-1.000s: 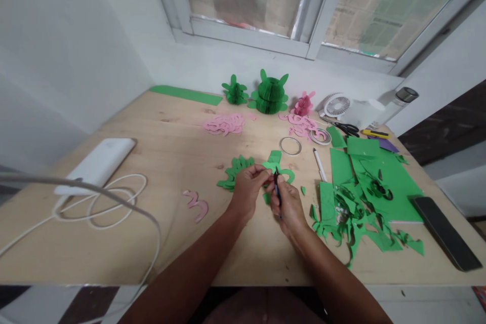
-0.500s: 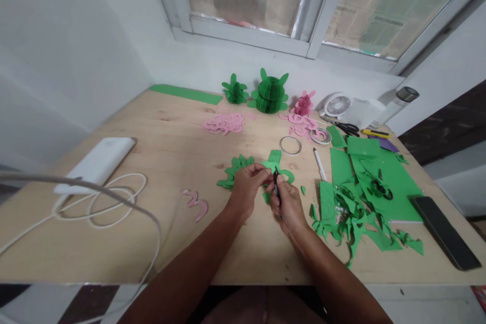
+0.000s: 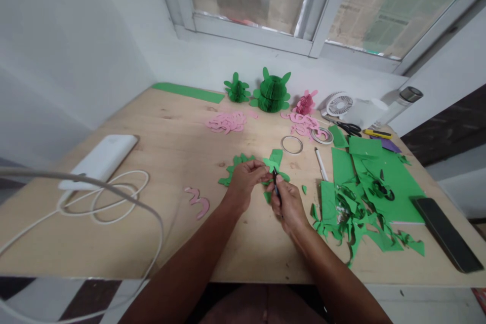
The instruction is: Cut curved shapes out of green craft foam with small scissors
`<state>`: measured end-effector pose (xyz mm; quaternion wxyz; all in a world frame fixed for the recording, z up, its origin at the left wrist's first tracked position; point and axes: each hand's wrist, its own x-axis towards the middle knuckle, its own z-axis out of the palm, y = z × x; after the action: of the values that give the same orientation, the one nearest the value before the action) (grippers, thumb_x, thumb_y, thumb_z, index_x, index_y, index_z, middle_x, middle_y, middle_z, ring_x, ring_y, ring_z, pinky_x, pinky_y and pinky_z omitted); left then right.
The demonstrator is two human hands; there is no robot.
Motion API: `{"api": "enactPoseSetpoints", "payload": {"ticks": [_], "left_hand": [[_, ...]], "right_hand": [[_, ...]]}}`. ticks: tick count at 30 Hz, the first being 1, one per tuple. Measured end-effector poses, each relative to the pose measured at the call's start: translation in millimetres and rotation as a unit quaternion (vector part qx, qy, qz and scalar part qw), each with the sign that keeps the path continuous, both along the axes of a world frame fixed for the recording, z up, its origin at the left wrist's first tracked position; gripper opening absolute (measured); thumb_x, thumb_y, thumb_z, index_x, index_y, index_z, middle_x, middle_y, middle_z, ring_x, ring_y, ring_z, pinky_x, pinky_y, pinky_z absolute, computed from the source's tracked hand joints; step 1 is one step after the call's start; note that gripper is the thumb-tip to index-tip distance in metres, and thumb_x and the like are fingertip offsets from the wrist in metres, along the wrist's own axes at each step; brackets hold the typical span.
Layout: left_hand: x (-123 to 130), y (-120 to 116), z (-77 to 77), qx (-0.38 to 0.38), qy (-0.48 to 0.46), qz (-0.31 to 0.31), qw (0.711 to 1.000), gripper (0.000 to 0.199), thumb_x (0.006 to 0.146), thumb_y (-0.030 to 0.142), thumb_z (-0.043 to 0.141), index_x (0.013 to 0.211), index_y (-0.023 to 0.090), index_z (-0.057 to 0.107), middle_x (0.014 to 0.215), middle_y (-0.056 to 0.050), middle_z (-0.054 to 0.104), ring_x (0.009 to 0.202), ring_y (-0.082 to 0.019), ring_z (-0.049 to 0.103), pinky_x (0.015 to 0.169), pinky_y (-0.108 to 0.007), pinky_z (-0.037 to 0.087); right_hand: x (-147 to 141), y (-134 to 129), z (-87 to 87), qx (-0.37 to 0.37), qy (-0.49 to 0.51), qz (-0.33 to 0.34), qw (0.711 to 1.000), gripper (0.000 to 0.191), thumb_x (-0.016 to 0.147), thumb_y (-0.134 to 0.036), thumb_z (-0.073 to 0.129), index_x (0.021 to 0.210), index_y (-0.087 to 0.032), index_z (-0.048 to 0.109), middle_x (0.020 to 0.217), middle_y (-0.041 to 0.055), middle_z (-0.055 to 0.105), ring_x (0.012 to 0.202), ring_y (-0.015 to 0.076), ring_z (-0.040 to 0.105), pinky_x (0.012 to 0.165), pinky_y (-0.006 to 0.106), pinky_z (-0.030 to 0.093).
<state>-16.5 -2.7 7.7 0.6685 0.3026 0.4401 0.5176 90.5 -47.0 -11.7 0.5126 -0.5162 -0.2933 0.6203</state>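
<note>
My left hand [image 3: 246, 182] is closed, its thumb and fingers pinching the edge of a green paper cutout [image 3: 271, 163] above the table. In my right hand [image 3: 285, 198] is a slim black pointed tool [image 3: 276, 182], its tip up against the green paper. I cannot tell its exact kind. Part of the cutout is hidden behind my fingers. Left of my left hand, a cluster of green scalloped paper pieces [image 3: 228, 174] lies on the wooden table [image 3: 152, 243]. A pink wavy paper strip [image 3: 198, 202] lies nearer to me.
Green scraps [image 3: 349, 212] and a black phone [image 3: 448, 233] lie on the right. A white pen [image 3: 321, 163], metal ring [image 3: 292, 137] and pink cutouts [image 3: 227, 122] lie beyond my hands. Green honeycomb figures [image 3: 272, 93] stand behind. A white cable [image 3: 146, 205] loops at left.
The green cutout has turned between my hands, and its curved right part now looks flatter and narrower. Both hands keep their grip. The whole view has shifted slightly.
</note>
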Motion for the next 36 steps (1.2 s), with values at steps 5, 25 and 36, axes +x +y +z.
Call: {"api": "enactPoseSetpoints", "payload": {"ticks": [5,25,36], "left_hand": [[-2.8,1.5,-0.5,-0.001,0.013,0.000,1.000,0.016,0.055,0.024,0.073,0.057,0.015,0.059,0.056,0.002,0.060,0.053,-0.010,0.057,0.063,-0.027,0.049],[-4.9,3.9,-0.6,0.009,0.028,0.000,1.000,0.016,0.055,0.026,0.073,0.056,0.014,0.061,0.057,0.001,0.059,0.054,-0.010,0.054,0.059,-0.025,0.048],[-8.9,7.1,-2.3,0.030,0.058,-0.029,0.997,0.017,0.057,0.027,0.071,0.054,0.015,0.060,0.054,0.001,0.058,0.052,-0.010,0.053,0.058,-0.024,0.046]], "right_hand": [[0.5,-0.1,-2.2,-0.002,-0.004,0.011,1.000,0.049,0.068,-0.065,0.063,0.065,-0.016,0.058,0.037,-0.0102,0.034,0.030,0.0029,0.018,0.031,0.019,0.008],[-1.3,-1.4,-1.8,-0.011,-0.011,0.017,1.000,0.050,0.067,-0.066,0.063,0.065,-0.016,0.057,0.036,-0.0101,0.034,0.030,0.0030,0.019,0.032,0.019,0.008],[-0.5,-1.0,-0.1,-0.017,-0.012,0.025,0.999,0.052,0.066,-0.067,0.063,0.065,-0.015,0.058,0.037,-0.0103,0.034,0.031,0.0025,0.018,0.032,0.018,0.008]]}}
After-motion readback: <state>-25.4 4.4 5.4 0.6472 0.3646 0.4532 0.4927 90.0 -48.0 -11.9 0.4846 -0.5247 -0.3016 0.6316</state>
